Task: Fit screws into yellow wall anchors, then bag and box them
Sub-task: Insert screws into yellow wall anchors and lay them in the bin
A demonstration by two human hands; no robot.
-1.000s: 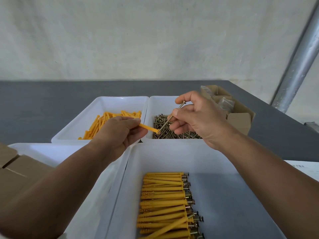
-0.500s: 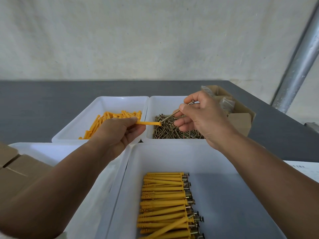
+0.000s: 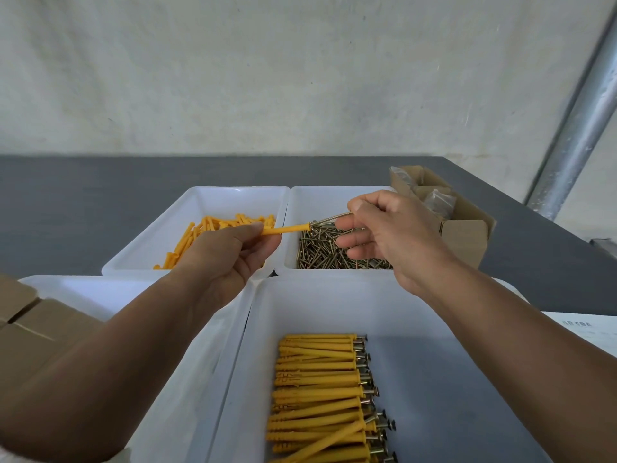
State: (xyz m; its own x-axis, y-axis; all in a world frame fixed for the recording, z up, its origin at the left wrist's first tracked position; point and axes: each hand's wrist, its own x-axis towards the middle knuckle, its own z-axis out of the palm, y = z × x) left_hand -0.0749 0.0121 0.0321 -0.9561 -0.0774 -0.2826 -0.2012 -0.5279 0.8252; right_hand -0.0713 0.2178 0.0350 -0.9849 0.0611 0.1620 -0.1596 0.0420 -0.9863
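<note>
Your left hand (image 3: 230,252) had thumb and fingers curled round one yellow anchor (image 3: 287,229), gripping its rear part so that the free end pointed right, above the seam between the two far trays. Your right hand (image 3: 384,228) pinched a screw (image 3: 330,218) between thumb and forefinger, with the other fingers loosely curled beneath. The screw slanted down to the left and its tip met the anchor's mouth; whether it had entered could not be told.

Behind your left hand, the far left tray (image 3: 213,192) held loose anchors (image 3: 213,225). The far right tray (image 3: 320,192), just beside it, held a heap of screws (image 3: 327,252). In the near tray (image 3: 334,302) lay fitted anchors (image 3: 320,389) in a row, screw heads to the right. An open cardboard box (image 3: 464,235) with clear bags (image 3: 437,202) inside stood on the grey desk (image 3: 83,202), to the right of the screw tray. More brown cartons (image 3: 30,325) sat at the left edge, by another white tray (image 3: 100,289).
</note>
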